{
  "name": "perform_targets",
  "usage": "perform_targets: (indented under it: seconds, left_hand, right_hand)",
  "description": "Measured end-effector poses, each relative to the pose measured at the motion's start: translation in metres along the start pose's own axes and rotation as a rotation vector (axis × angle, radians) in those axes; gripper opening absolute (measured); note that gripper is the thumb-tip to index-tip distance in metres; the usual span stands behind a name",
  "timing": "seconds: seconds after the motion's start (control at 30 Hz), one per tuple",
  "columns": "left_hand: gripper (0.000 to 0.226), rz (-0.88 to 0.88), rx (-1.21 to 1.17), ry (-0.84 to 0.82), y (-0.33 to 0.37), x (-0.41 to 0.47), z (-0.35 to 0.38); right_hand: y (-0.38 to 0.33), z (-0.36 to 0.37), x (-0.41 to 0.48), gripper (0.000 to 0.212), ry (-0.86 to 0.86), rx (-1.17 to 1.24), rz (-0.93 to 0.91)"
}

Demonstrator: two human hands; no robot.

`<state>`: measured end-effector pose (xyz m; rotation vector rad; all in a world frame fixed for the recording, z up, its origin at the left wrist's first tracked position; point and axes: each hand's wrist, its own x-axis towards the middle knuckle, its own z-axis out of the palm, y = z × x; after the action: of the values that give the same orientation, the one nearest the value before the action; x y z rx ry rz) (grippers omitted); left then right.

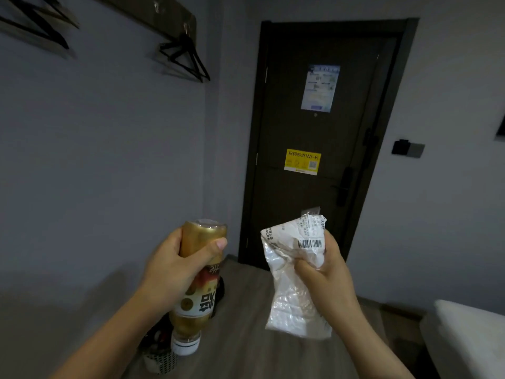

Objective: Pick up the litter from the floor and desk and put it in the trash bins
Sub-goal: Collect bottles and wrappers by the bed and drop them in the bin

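My left hand (pixel 175 269) grips a plastic drink bottle (pixel 195 294) upside down, its white cap pointing at the floor and its golden base up. The bottle has a white and brown label. My right hand (pixel 325 274) pinches a crumpled white plastic wrapper (pixel 289 283) with a barcode near its top; the wrapper hangs down below my fingers. Both hands are raised in front of me, about chest high, a short way apart.
A dark closed door (pixel 319 138) with a yellow Wi-Fi sticker stands ahead. Dark objects and a small patterned bin (pixel 158 359) lie on the wood floor by the left wall. A white bed corner (pixel 470 337) is at the lower right. Hangers (pixel 188 58) hang on the left wall.
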<state>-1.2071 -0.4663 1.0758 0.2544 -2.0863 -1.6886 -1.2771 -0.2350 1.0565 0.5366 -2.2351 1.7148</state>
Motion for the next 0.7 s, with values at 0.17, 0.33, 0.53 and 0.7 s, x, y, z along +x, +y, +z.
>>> perform_targets:
  seconds: [0.17,0.33,0.53,0.7]
  left_hand:
    - [0.042,-0.002,0.037,0.081,-0.025,0.087,0.047]
    - [0.032,-0.023,0.101,0.125,-0.047,0.174,0.094]
    - [0.034,-0.103,0.148,0.173,-0.081,0.256,0.123]
    - [0.033,-0.178,0.205,0.242,-0.127,0.318,0.118]
  right_hand:
    - [0.067,0.011,0.092,0.051,-0.036,0.038,0.004]
    - [0.123,0.01,0.188,0.054,-0.073,0.074,0.009]
    - [0.184,0.038,0.277,0.055,-0.193,0.092,0.059]
    - [0.23,0.083,0.33,0.053,-0.279,0.079,0.097]
